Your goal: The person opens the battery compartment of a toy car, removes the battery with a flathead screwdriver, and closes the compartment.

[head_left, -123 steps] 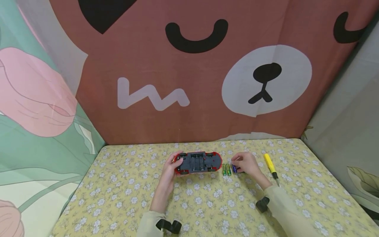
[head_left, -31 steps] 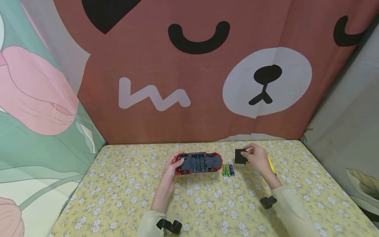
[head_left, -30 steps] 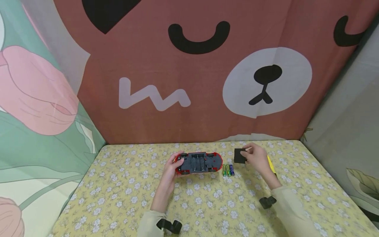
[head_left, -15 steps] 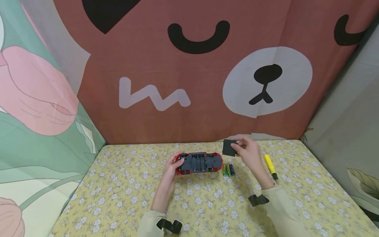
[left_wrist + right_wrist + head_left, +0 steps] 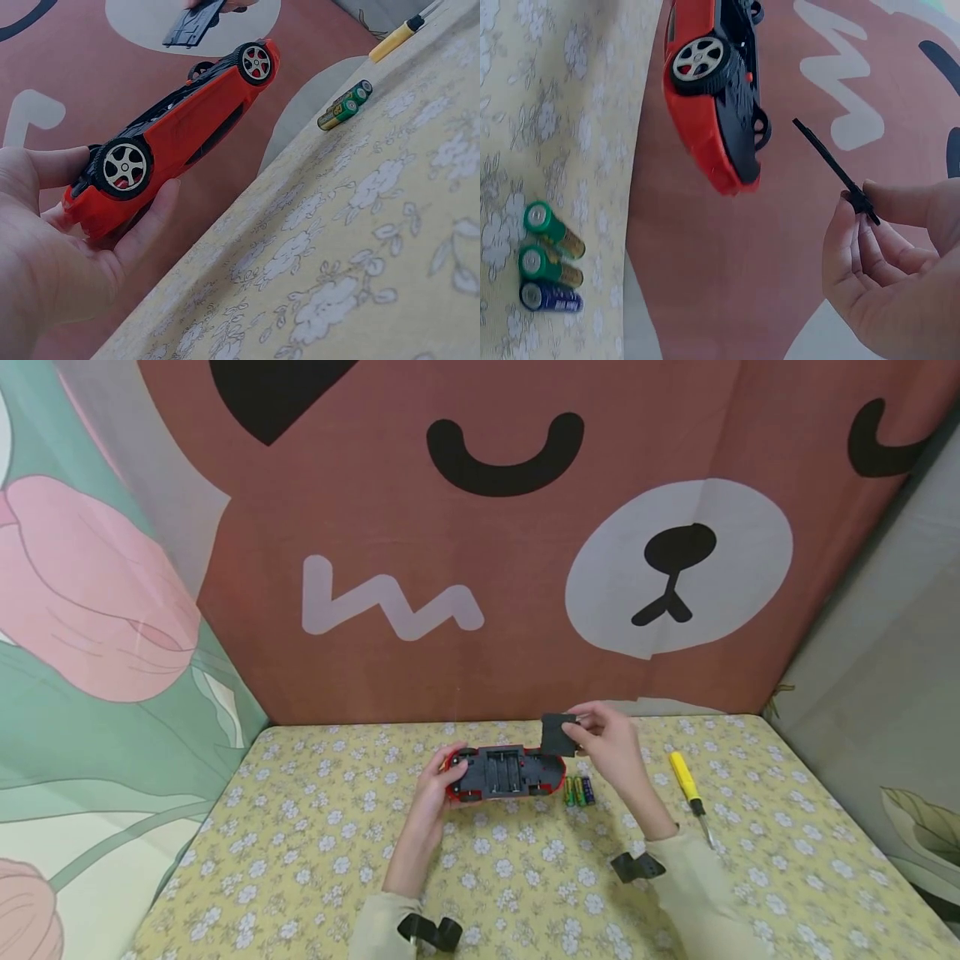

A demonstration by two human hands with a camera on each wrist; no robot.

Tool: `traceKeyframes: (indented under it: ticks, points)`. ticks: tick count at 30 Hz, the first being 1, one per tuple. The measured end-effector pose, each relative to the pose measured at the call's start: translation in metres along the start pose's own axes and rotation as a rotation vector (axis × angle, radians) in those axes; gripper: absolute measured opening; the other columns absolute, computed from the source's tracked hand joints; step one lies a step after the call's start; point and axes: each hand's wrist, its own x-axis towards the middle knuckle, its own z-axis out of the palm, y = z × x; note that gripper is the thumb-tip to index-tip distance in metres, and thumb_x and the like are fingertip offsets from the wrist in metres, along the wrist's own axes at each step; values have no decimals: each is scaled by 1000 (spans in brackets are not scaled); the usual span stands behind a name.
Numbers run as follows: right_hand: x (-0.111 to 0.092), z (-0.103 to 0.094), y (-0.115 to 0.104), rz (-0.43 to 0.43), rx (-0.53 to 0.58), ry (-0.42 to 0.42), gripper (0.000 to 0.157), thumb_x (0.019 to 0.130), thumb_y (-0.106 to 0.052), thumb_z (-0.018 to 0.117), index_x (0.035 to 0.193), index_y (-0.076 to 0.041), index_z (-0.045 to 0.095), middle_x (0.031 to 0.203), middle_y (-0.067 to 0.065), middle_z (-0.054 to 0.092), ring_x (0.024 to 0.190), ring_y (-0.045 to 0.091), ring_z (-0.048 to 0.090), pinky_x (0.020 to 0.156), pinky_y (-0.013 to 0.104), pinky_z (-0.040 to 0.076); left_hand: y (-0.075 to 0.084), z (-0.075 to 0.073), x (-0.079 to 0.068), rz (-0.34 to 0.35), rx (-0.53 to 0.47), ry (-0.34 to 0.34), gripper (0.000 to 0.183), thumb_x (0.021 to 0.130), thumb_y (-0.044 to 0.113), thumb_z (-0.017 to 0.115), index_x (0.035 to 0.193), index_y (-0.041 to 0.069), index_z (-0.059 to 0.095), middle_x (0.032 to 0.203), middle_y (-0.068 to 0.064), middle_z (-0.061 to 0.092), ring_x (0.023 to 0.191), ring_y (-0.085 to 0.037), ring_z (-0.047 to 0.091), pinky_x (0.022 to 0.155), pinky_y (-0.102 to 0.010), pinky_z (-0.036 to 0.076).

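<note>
My left hand [image 5: 432, 783] grips one end of a red toy car [image 5: 187, 131], turned upside down and held above the table. Its dark underside faces up in the head view, with an open battery compartment [image 5: 502, 772] in the middle. Between thumb and fingers, my right hand [image 5: 609, 745] pinches a thin black battery cover [image 5: 558, 734]. In the head view the cover overlaps the car's far right edge; the right wrist view shows it edge-on [image 5: 826, 157], apart from the car. Two green batteries [image 5: 547, 241] and a blue battery [image 5: 551, 296] lie side by side on the table.
A yellow-handled screwdriver [image 5: 686, 779] lies on the right of the table, its shaft pointing toward the front. The table [image 5: 300, 843] has a yellow flowered cloth. A brown bear-print curtain [image 5: 375, 677] stands behind it, with more printed cloth at both sides.
My right hand set the blue battery beside the green ones, then picked up the black cover. It has since carried the cover left toward the car. My left hand keeps holding the car.
</note>
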Motion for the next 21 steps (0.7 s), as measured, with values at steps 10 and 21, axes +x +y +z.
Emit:
traceKeyframes:
  ticks: [10,21]
  points:
    - [-3,21,-10,0,21,-77,17,96,-5,73,113,1,72,81,10,67,72,23,68,61,37,61,0,0,0,-4,-15,1,43,102,12,60,145,7,57,147,-25,49,107,-27,65,77,-40,62]
    - [-8,43,-14,-3,54,-145,17,97,-5,71,113,1,74,81,8,70,66,22,66,59,37,60,0,0,0,-8,2,-3,44,103,14,60,146,8,55,149,-23,48,109,-27,64,76,-38,62]
